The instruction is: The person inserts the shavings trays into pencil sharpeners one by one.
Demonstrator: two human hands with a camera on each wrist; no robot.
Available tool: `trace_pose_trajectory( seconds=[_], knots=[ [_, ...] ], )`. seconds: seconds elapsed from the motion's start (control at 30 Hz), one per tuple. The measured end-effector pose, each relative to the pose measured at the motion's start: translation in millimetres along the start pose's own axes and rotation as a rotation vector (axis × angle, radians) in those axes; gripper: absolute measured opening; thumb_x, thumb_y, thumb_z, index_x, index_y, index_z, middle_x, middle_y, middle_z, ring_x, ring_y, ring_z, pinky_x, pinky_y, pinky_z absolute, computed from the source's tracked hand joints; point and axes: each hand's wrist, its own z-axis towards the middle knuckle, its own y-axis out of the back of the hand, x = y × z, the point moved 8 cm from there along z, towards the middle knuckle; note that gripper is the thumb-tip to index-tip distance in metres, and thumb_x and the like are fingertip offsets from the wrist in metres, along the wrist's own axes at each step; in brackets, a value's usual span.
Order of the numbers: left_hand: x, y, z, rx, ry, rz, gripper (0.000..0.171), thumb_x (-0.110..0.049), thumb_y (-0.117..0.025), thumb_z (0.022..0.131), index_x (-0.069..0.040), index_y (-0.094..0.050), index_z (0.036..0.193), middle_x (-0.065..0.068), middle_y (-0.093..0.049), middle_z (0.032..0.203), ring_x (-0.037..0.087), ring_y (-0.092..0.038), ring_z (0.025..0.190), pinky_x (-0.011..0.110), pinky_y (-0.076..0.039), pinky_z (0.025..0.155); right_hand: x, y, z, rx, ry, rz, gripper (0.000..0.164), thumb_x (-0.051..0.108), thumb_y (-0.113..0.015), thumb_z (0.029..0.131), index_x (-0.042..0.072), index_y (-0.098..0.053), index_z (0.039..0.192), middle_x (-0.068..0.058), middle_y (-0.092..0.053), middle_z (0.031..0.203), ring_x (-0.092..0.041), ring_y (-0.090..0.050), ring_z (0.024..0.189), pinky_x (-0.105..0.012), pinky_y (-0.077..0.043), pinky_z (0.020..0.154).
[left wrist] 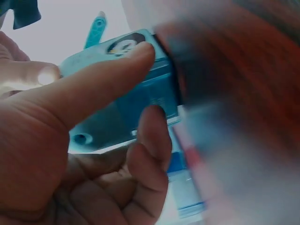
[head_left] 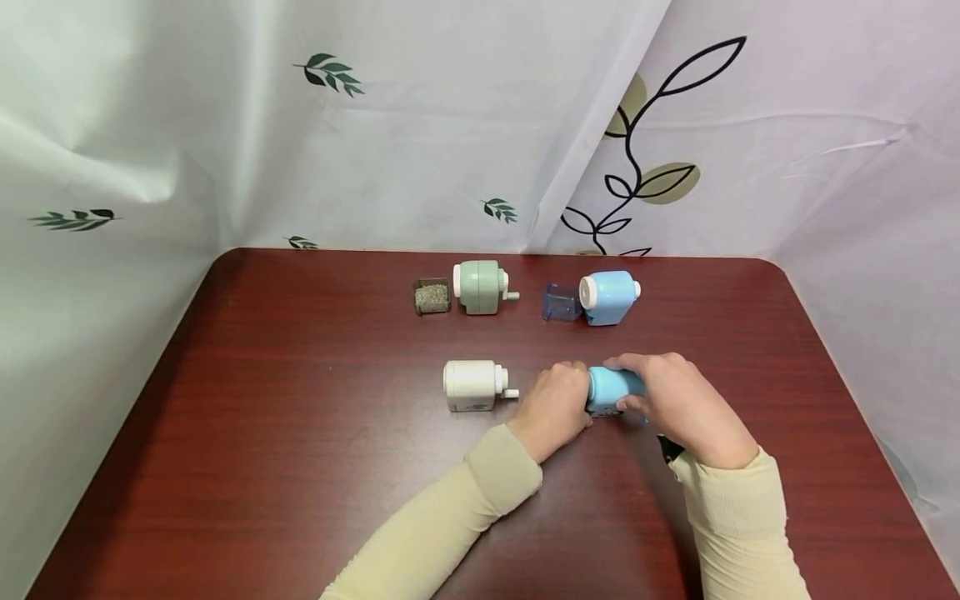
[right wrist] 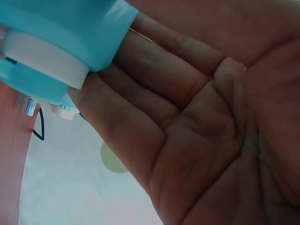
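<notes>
A turquoise hand-crank pencil sharpener (head_left: 611,390) stands on the table between both hands. My left hand (head_left: 553,408) grips its left side; in the left wrist view the thumb lies along the body and the bent fingers are by the translucent blue drawer (left wrist: 144,99). Beyond the thumb, the sharpener's crank (left wrist: 97,32) sticks out. From the right, my right hand (head_left: 678,404) holds the body, its thumb at the near side and fingers over the far side. The right wrist view shows those fingers against the turquoise shell (right wrist: 89,28).
Left of the hands stands a white crank sharpener (head_left: 470,386). Farther back are a green sharpener (head_left: 480,287) beside its drawer of shavings (head_left: 432,297), and a light blue sharpener (head_left: 609,297) with a clear dark-blue drawer (head_left: 561,302) next to it. A patterned curtain (head_left: 420,150) hangs behind the table.
</notes>
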Motion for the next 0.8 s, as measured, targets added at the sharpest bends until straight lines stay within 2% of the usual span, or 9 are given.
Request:
trace_pose_trajectory(
  seconds=[0.17,0.27,0.33,0.43,0.53,0.6,0.67,0.7,0.8],
  knots=[
    [-5.5,15.7,-17.6,0.005,-0.032,0.034,0.034,-0.02,-0.08,0.071,-0.005,-0.063,0.095,0.002,-0.061,0.081,0.016,-0.063,0.07,0.027,-0.052,0.056,0.9,-0.5,-1.0,-0.007,-0.013,0.002,0.045,0.001,-0.081,0.066,0.006,-0.067,0.108,-0.006,-0.067,0.095,-0.025,-0.06,0.079,-0.043,-0.049,0.073],
    [-6.3,31.8,-31.0,0.028,-0.073,0.006,0.03,-0.024,-0.082,0.069,-0.009,-0.063,0.087,-0.001,-0.059,0.075,0.013,-0.061,0.065,0.026,-0.05,0.054,1.0,-1.8,-1.7,0.004,-0.036,0.0,0.049,0.001,-0.081,0.065,0.004,-0.065,0.111,-0.009,-0.067,0.096,-0.027,-0.06,0.081,-0.044,-0.049,0.075],
    [-4.9,45.2,-40.0,0.051,-0.106,-0.068,0.031,-0.027,-0.083,0.068,-0.01,-0.064,0.087,-0.004,-0.058,0.071,0.008,-0.057,0.062,0.022,-0.047,0.054,1.7,-2.6,-1.9,0.013,-0.047,-0.001,0.052,0.001,-0.081,0.064,0.003,-0.064,0.113,-0.01,-0.066,0.097,-0.028,-0.06,0.082,-0.045,-0.049,0.076],
    [5.0,69.6,-51.4,0.1,-0.134,-0.209,0.036,-0.029,-0.081,0.07,-0.01,-0.067,0.097,-0.011,-0.058,0.069,0.001,-0.053,0.064,0.018,-0.045,0.066,3.7,-2.0,-2.2,0.021,-0.052,-0.008,0.056,0.002,-0.082,0.063,0.003,-0.062,0.115,-0.012,-0.065,0.097,-0.029,-0.059,0.082,-0.045,-0.048,0.075],
    [31.0,97.9,-58.7,0.126,-0.097,-0.391,0.043,-0.029,-0.08,0.072,-0.01,-0.067,0.108,-0.014,-0.061,0.071,-0.002,-0.056,0.066,0.019,-0.047,0.07,8.7,2.5,-1.3,0.021,-0.029,-0.024,0.06,0.004,-0.083,0.063,0.002,-0.06,0.118,-0.014,-0.065,0.102,-0.03,-0.059,0.086,-0.045,-0.048,0.077],
    [56.4,121.4,-60.5,0.081,-0.05,-0.439,0.04,-0.027,-0.079,0.073,-0.013,-0.067,0.108,-0.014,-0.063,0.074,0.0,-0.058,0.067,0.022,-0.049,0.068,14.8,8.4,2.0,0.026,-0.002,-0.045,0.061,0.004,-0.082,0.064,0.0,-0.059,0.121,-0.016,-0.064,0.109,-0.031,-0.06,0.092,-0.046,-0.048,0.079],
    [85.1,142.6,-58.6,0.0,-0.003,-0.44,0.037,-0.025,-0.078,0.074,-0.014,-0.067,0.108,-0.011,-0.064,0.076,0.004,-0.06,0.066,0.025,-0.05,0.062,23.8,17.2,7.5,0.029,0.034,-0.081,0.061,0.003,-0.08,0.067,-0.002,-0.057,0.123,-0.016,-0.062,0.116,-0.032,-0.059,0.099,-0.047,-0.047,0.083],
    [99.6,151.9,-57.1,-0.043,0.03,-0.406,0.036,-0.024,-0.077,0.075,-0.014,-0.067,0.107,-0.01,-0.064,0.078,0.005,-0.06,0.067,0.026,-0.05,0.063,29.1,22.3,11.1,0.024,0.053,-0.114,0.059,0.002,-0.079,0.068,-0.001,-0.057,0.122,-0.016,-0.062,0.115,-0.032,-0.06,0.099,-0.047,-0.047,0.083],
    [138.8,167.1,-50.2,-0.134,0.112,-0.288,0.036,-0.021,-0.075,0.078,-0.01,-0.065,0.111,-0.004,-0.065,0.085,0.01,-0.061,0.074,0.029,-0.05,0.067,47.9,39.0,23.4,-0.007,0.093,-0.226,0.042,-0.009,-0.067,0.072,0.004,-0.058,0.112,-0.012,-0.065,0.095,-0.029,-0.062,0.082,-0.045,-0.05,0.07]
  ],
)
